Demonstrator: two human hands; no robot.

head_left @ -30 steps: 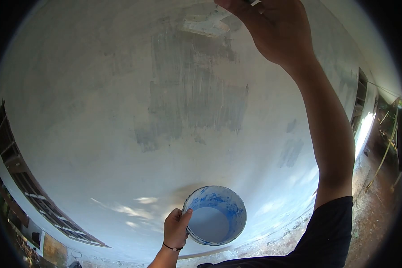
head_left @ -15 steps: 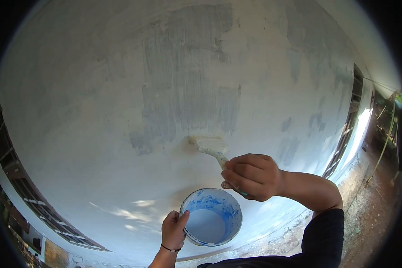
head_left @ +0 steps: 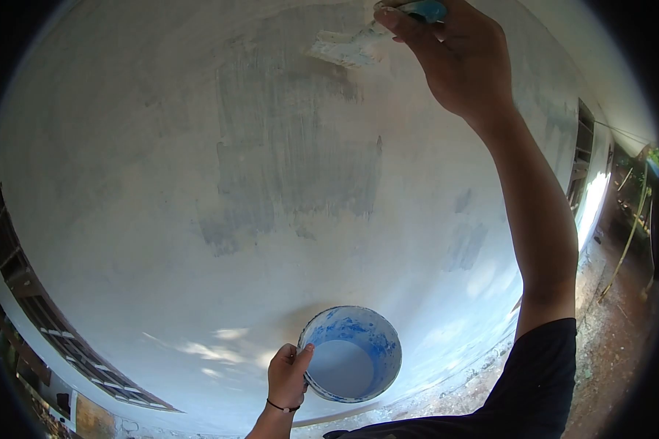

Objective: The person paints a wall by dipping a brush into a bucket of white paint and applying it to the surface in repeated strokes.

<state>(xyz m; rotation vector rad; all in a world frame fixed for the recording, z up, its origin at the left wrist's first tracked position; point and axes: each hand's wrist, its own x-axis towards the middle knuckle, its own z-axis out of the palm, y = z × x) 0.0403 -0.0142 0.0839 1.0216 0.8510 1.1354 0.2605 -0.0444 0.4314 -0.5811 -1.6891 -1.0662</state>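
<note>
My left hand (head_left: pixel 288 374) grips the rim of a bucket (head_left: pixel 389 344) at the bottom middle, thumb over the edge. Blue smears mark the bucket's inner wall, and pale paint (head_left: pixel 342 366) lies in it. High up at the top of the view, my right hand (head_left: pixel 465 47) is closed round the blue-green handle of a paintbrush (head_left: pixel 344 50). The wide, paint-coated brush head points left against the wall (head_left: pixel 154 183), overlapping the upper part of a grey streaky patch (head_left: pixel 293 146). The rest of the wall around it is whitish.
A barred window (head_left: pixel 66 340) runs along the lower left, and another window (head_left: pixel 583 146) is at the right. Past the wall's right end, a thin pole (head_left: pixel 622 252) leans over bare earth. Rough ground (head_left: pixel 447 395) borders the wall's foot.
My right hand has risen with the paintbrush from just above the bucket to the top of the wall, the arm now stretched upward. The left hand and bucket have barely moved.
</note>
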